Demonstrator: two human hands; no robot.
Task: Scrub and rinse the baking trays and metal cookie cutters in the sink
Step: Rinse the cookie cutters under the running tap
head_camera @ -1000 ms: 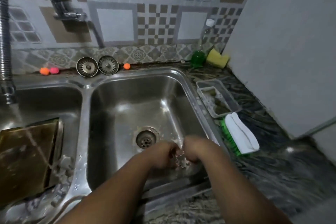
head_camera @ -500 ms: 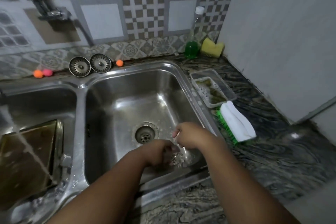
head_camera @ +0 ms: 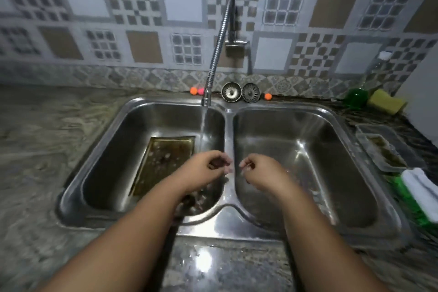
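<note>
Hovering both hands over the divider of the sink (head_camera: 228, 130), btw the two basins. Left hand (head_camera: 206, 168) is curling its fingers toward the palm. Right hand (head_camera: 259, 172) is doing the same, w/ thumb and fingertips close together. Blur is hiding whether either is pinching a cutter, so we're calling the grip unknown on both.

Tap (head_camera: 221, 31) is running. Its stream (head_camera: 203, 123) is falling into the left basin just behind the left hand, not hitting either hand.

Baking tray (head_camera: 166, 161) is lying in the left basin, showing brown residue, so we're judging it not scrubbed yet. Only one tray is showing. Small metal bits (head_camera: 201, 197) by the left wrist are prob cookie cutters, but we're not sure.

Sponge (head_camera: 386, 102), soap bottle (head_camera: 355, 96) and brush (head_camera: 417, 194) are sitting on the counter right of the sink, away from both hands.

We're reckoning early-to-mid: tray scrub + rinse are looking pending, cutter status unclear.
</note>
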